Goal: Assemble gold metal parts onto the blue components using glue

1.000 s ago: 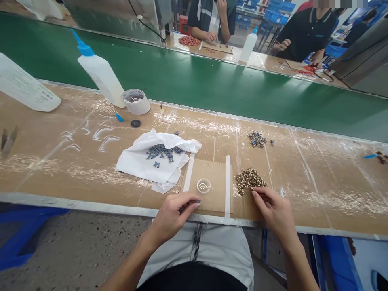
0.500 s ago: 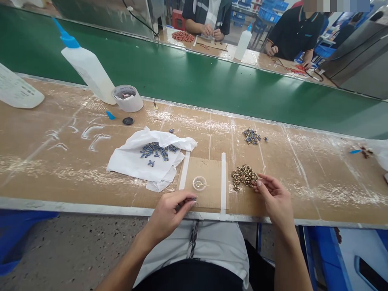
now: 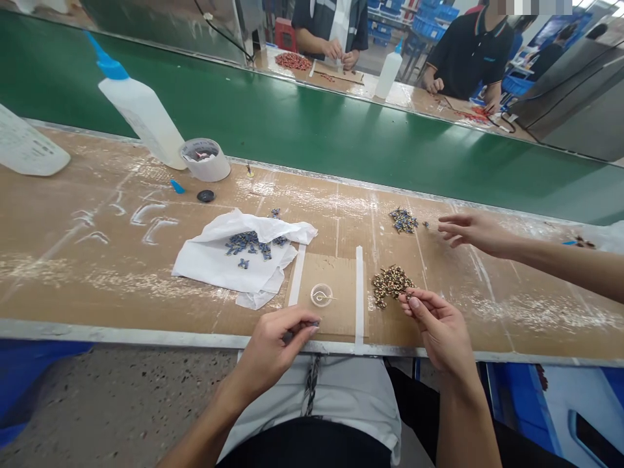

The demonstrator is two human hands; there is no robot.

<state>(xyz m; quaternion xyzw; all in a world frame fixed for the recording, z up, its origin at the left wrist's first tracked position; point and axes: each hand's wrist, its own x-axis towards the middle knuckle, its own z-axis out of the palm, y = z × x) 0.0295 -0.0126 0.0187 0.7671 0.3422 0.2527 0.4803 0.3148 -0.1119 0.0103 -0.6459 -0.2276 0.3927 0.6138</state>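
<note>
My left hand (image 3: 279, 341) is closed in a pinch on a small blue piece (image 3: 314, 323) over the front of a cardboard square (image 3: 341, 312). Just behind those fingertips, a small clear round dish (image 3: 322, 296) holds a thin pin-like stick. At the right edge of a pile of small gold-and-black pieces (image 3: 390, 283), my right hand (image 3: 441, 325) has thumb and finger together on what looks like one of them. Several blue pieces (image 3: 244, 243) lie on a crumpled white cloth (image 3: 207, 260) to the left. Behind the gold pile sits a smaller heap of blue-and-gold pieces (image 3: 403, 220).
A co-worker's hand (image 3: 470, 232) reaches in from the right near the blue-and-gold heap. White bottles (image 3: 141, 110), a tape roll (image 3: 207, 162) and a black cap (image 3: 205, 195) stand at the back left. Beyond runs a green belt (image 3: 292, 123), with other people across it.
Another person's arm has come in from the right over the table. My right hand has shifted slightly left along the gold pile, its fingers drawing together. My left hand has barely moved.
</note>
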